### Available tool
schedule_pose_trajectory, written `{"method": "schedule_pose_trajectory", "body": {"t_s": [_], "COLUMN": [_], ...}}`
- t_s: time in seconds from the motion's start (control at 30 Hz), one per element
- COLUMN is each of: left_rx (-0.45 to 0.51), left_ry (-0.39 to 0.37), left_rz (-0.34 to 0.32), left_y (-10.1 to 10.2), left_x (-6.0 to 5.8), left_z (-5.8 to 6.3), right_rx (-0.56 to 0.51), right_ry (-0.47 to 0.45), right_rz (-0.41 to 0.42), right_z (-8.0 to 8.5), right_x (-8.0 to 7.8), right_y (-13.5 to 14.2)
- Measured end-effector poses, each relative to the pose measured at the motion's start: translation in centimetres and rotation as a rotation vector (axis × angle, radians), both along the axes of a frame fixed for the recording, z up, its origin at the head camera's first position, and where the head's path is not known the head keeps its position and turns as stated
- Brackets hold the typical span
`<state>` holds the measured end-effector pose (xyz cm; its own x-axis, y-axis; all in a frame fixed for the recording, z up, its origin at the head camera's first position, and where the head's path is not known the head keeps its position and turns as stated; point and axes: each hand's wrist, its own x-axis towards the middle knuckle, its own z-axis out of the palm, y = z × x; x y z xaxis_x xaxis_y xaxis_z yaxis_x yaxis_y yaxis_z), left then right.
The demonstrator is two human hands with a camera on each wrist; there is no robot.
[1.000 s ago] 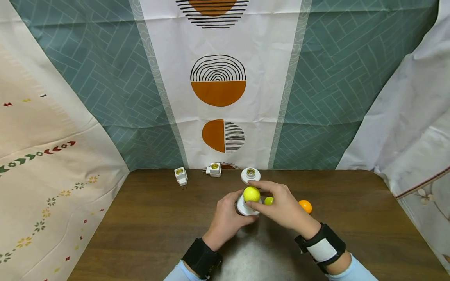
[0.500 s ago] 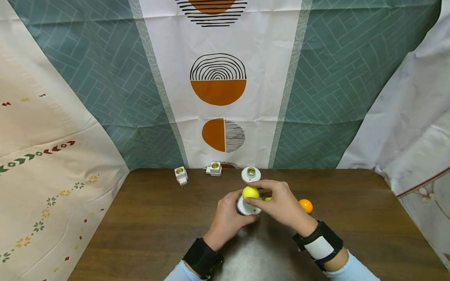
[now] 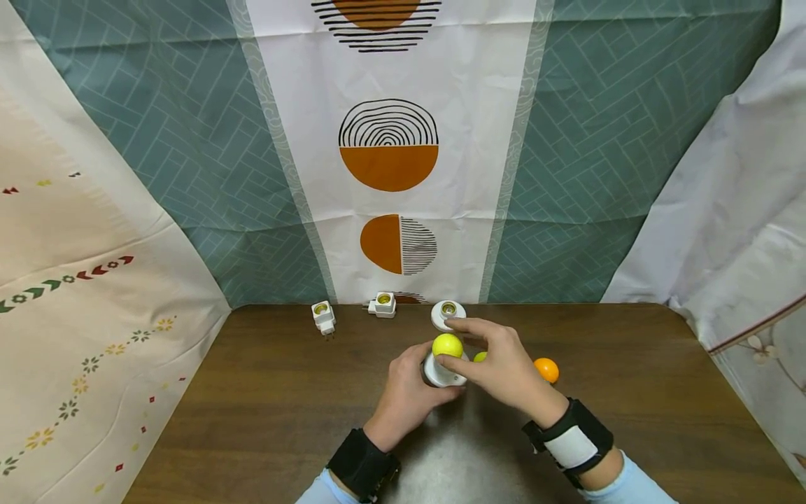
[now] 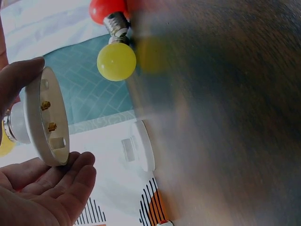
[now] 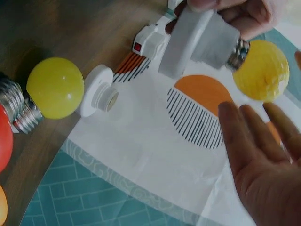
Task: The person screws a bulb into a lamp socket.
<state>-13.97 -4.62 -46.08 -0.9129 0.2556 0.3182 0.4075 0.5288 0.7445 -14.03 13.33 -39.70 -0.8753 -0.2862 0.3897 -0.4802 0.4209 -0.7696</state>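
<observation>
My left hand (image 3: 409, 385) grips a white lamp holder (image 3: 443, 372) by its round base, raised above the table. Its underside, with two brass screws, faces the left wrist camera. A yellow light bulb (image 5: 261, 70) sits in the mouth of this lamp holder, part of its metal screw base showing. Around the bulb are the spread fingers of my right hand (image 3: 504, 364); in the right wrist view the fingers (image 5: 242, 141) are nearly straight, a small gap from the glass. In the head view the index fingertip stands off the bulb and the thumb overlaps its lower edge.
Behind the hands stands another round white lamp holder (image 3: 448, 325). Two white plug-in sockets (image 3: 324, 318) lie further left along the back edge. A second yellow bulb (image 5: 55, 88), a red bulb (image 4: 104, 9) and an orange bulb (image 3: 546, 369) lie to the right. Patterned cloth (image 3: 390, 70) hangs behind.
My right index finger has lifted away from the bulb, widening the gap to the thumb. The left hand keeps the lamp holder in nearly the same place.
</observation>
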Motion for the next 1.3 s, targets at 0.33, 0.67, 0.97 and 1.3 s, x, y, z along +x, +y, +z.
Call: {"method": "schedule_pose_trajectory", "body": {"t_s": [0.33,0.67,0.97,1.3], "left_rx": [0.023,0.043,0.04,0.046], "left_ry": [-0.008,-0.031,-0.044,-0.029], "left_rz": [0.002,0.008,0.024,0.013], "left_y": [-0.2,-0.4,-0.6,-0.6], "left_x": [-0.1,0.0,0.0,-0.1], "left_z": [0.1,0.1,0.2,0.0], "right_rx": [0.01,-0.034,-0.071,0.013], "right_ry": [-0.101,-0.087,-0.018,0.023], "right_rz": [0.13,0.075,-0.011,0.006], "right_z": [1.3,0.3,-0.2,0.1], "right_x": [0.3,0.0,0.0,-0.3], "right_y": [0.1,-0.1,-0.4,-0.1]}}
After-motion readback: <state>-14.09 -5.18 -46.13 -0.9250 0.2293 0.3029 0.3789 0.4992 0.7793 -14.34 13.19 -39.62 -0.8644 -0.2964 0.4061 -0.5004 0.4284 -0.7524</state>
